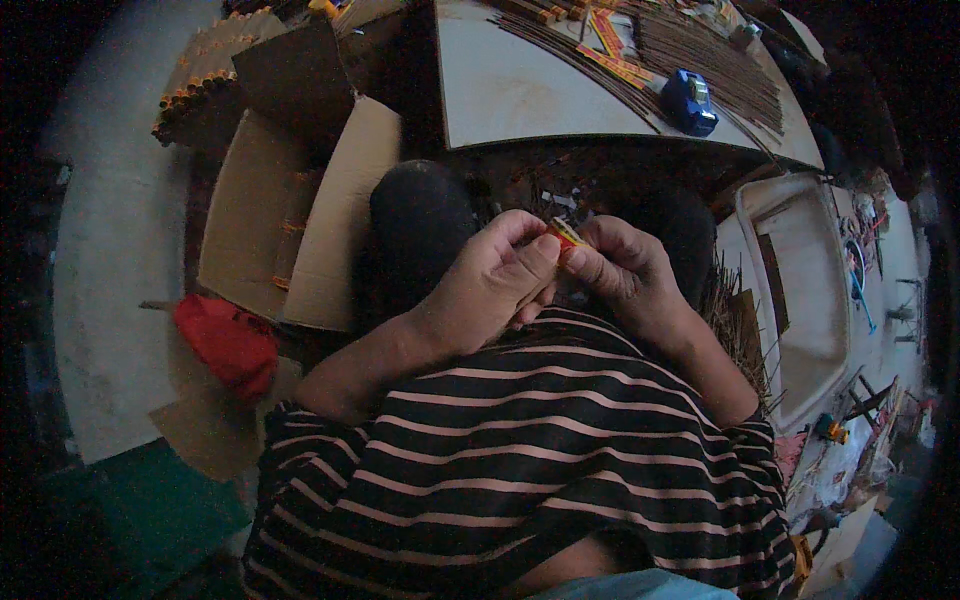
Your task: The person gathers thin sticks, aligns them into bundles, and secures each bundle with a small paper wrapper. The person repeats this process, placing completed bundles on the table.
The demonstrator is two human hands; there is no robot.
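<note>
A seated person's left hand and right hand pinch a small red-and-yellow packet between thumbs and fingers, above the lap. Ahead, a pale bench carries thin brown sticks and a blue tape measure; an open cardboard box stands to the left.

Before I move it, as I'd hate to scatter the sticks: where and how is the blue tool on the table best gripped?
I'd likely pinch the blue tool by its two sides, coming over the near edge of the table: it is a compact block close to that edge, with thin brown sticks on either side.
</note>
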